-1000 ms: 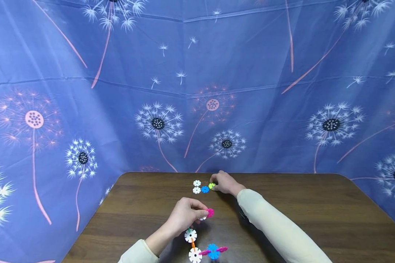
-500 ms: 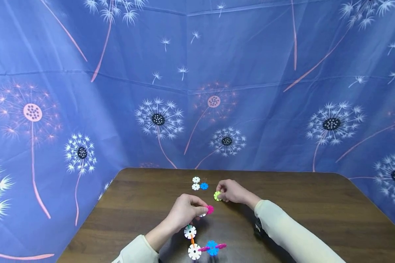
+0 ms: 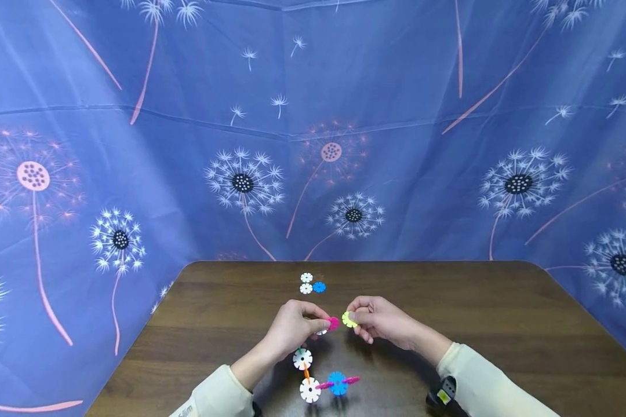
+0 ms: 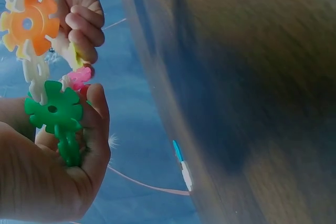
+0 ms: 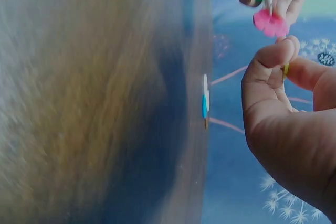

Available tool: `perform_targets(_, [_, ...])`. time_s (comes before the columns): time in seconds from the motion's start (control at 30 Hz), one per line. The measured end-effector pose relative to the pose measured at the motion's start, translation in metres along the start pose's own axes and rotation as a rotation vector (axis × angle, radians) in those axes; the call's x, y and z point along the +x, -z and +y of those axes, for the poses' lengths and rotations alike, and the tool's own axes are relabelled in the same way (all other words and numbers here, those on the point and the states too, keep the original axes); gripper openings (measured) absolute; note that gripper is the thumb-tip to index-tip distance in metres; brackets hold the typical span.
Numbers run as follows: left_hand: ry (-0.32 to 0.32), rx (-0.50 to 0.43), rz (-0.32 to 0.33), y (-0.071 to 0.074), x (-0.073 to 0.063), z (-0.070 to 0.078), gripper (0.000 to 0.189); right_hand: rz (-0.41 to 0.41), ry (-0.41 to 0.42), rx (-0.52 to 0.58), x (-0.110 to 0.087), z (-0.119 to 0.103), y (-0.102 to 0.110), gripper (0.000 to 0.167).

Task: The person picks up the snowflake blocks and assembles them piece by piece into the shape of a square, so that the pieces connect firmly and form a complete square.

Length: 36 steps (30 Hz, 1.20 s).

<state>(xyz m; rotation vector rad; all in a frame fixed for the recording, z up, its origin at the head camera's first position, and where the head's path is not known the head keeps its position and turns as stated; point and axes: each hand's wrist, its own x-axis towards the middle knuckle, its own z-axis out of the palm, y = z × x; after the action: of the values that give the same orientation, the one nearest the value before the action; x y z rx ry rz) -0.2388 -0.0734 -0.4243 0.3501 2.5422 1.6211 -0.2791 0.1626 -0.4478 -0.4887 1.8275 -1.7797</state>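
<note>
Head view: right hand [image 3: 383, 323] pinches yellow disc [image 3: 349, 319] just right of left hand [image 3: 295, 325], whose fingers clamp, I think, a pink disc [image 3: 334, 323].

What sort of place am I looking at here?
Probably an indoor tabletop nook for craft or play, though the wider room is hidden. A dandelion-print cloth hangs behind a wood-look table, and the left hand holds a chain of colourful notched discs.
</note>
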Motion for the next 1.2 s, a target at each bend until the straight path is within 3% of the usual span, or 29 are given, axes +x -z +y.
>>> perform_targets(0.43, [-0.019,-0.003,0.006,-0.001,0.000,0.007,0.005,0.025,0.024,0.046,-0.004,-0.009,-0.011,0.017])
perform_targets(0.77, [-0.024,-0.009,0.011,-0.002,-0.002,0.007,0.005,0.031,0.012,0.056,-0.006,-0.004,-0.012,0.018])
perform_targets(1.2, [-0.045,-0.001,0.020,-0.004,-0.004,0.009,0.005,0.043,0.095,0.014,-0.010,-0.008,-0.020,0.017])
